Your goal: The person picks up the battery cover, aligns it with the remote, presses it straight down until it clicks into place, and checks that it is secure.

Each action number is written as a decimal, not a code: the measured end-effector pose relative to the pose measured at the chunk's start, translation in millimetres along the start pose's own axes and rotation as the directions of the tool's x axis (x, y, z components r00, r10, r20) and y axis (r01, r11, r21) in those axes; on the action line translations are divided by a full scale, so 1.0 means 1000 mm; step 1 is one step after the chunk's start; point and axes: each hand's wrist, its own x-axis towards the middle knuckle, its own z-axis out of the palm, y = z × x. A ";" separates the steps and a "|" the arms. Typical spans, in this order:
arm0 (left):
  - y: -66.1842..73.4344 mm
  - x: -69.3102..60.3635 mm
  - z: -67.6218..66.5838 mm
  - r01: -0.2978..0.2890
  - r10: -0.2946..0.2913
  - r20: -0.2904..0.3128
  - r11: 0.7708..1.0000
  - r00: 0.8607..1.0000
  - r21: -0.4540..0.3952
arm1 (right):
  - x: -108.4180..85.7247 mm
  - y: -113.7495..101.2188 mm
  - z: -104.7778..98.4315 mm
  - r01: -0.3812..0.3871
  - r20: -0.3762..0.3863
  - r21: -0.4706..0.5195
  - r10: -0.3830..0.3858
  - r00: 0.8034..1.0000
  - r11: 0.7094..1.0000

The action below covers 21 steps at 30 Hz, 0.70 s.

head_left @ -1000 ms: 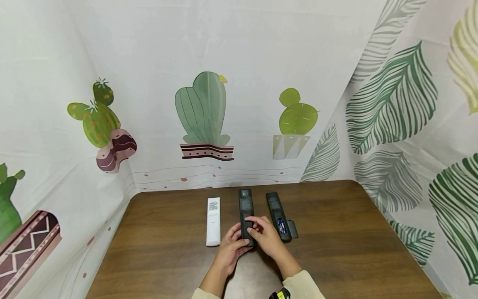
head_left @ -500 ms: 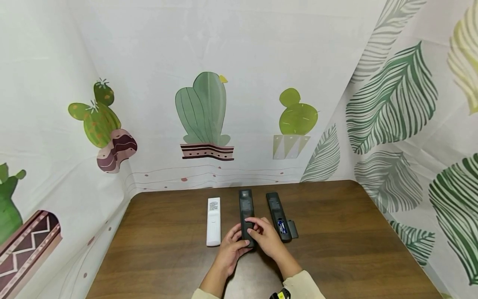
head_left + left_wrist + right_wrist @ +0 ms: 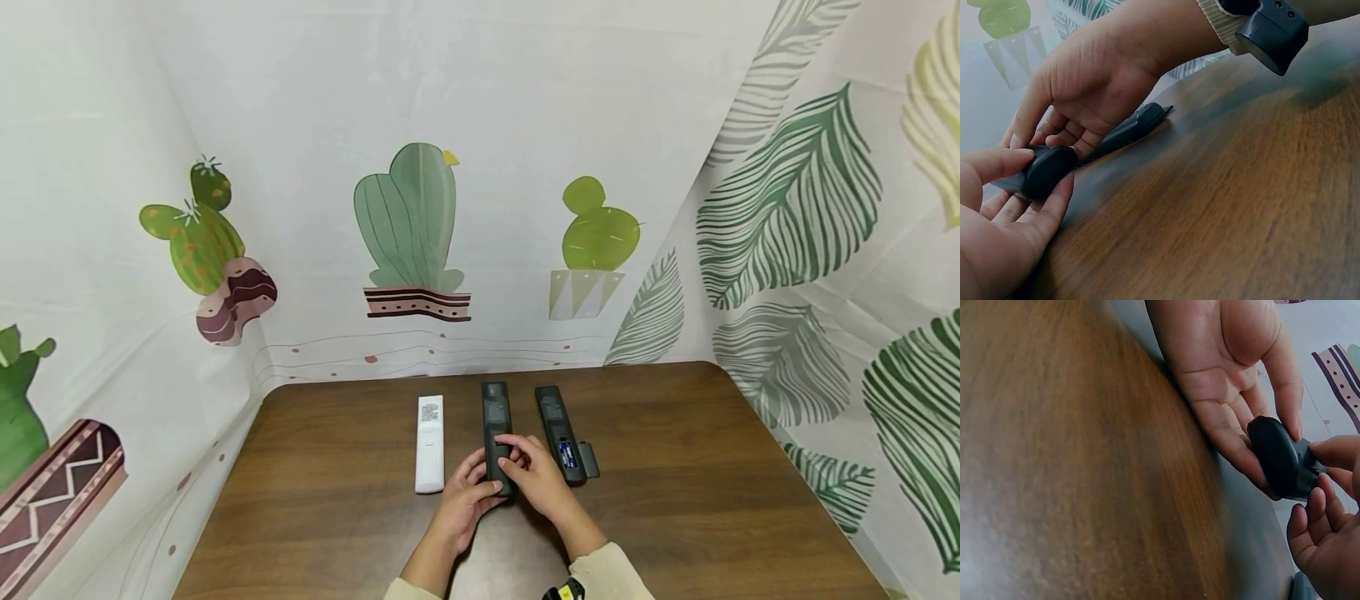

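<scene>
In the head view, my left hand (image 3: 461,504) grips the near end of a black remote control (image 3: 496,408), its back face up and its thumb on top. My right hand (image 3: 540,479) is at the remote's right side, thumb and bent index finger on the back around the battery cover area. The right wrist view shows this remote's rounded end (image 3: 1275,456) cradled on the left fingers, with the right fingertips against its far side. Whether the cover has shifted is hidden by the fingers. In the left wrist view the remote's end (image 3: 1044,172) sits between both hands.
A white remote control (image 3: 430,450) lies back up at the left on the wooden table (image 3: 315,500). To the right lies another black remote (image 3: 553,414) with batteries (image 3: 567,455) exposed. Its loose battery cover (image 3: 590,460) lies beside it. A patterned cloth (image 3: 495,225) hangs behind.
Both hands keep almost the same place on the black remote. The view has shifted very slightly; the other remotes lie still.
</scene>
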 end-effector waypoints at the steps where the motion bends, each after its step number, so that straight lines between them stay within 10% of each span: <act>1: 0.000 0.000 0.000 0.000 0.000 -0.001 1.000 1.000 0.001 | 0.000 0.000 0.000 -0.002 -0.001 0.001 0.002 1.000 1.000; 21: 0.003 0.001 0.004 0.042 -0.043 -0.048 0.999 0.998 -0.015 | -0.005 -0.030 -0.004 -0.081 -0.138 0.086 0.092 0.986 0.993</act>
